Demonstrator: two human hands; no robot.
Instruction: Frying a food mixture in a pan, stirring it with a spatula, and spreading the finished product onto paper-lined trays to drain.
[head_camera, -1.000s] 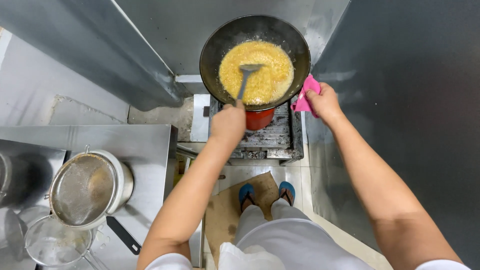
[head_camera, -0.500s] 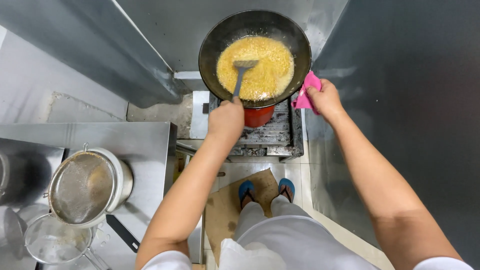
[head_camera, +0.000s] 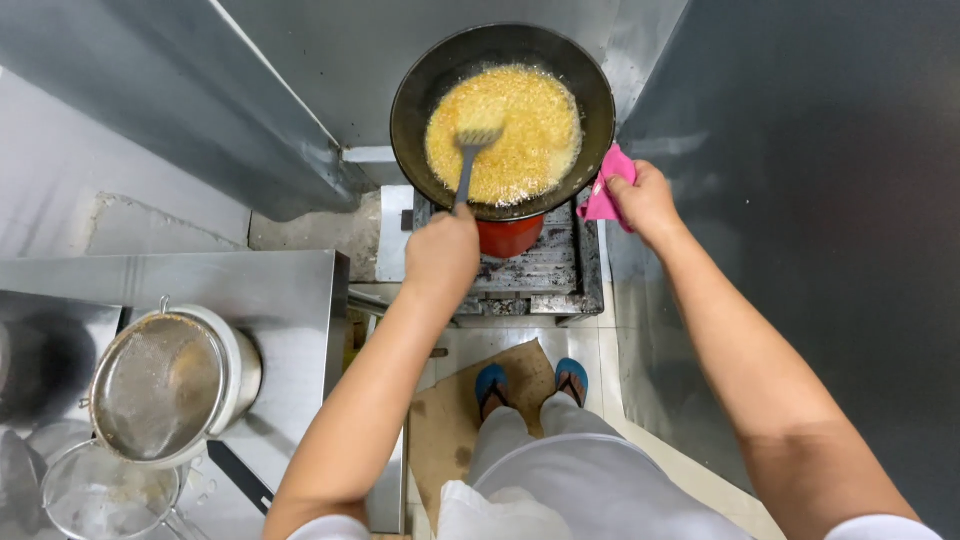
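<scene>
— Wok (head_camera: 420, 80) of yellow bubbling food (head_camera: 505, 130) on burner, just ahead of both hands?
— Yes. Left hand (head_camera: 440, 255) clenched around spatula (head_camera: 470, 150), head shifted left since 1 second ago: stirring ongoing. Right hand (head_camera: 645, 200) pinching pink cloth (head_camera: 603, 195) against rim.

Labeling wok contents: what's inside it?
The wok holds bubbling yellow grainy food, with a slotted spatula head in it, held by the left hand. The wok's bottom is covered.
</scene>
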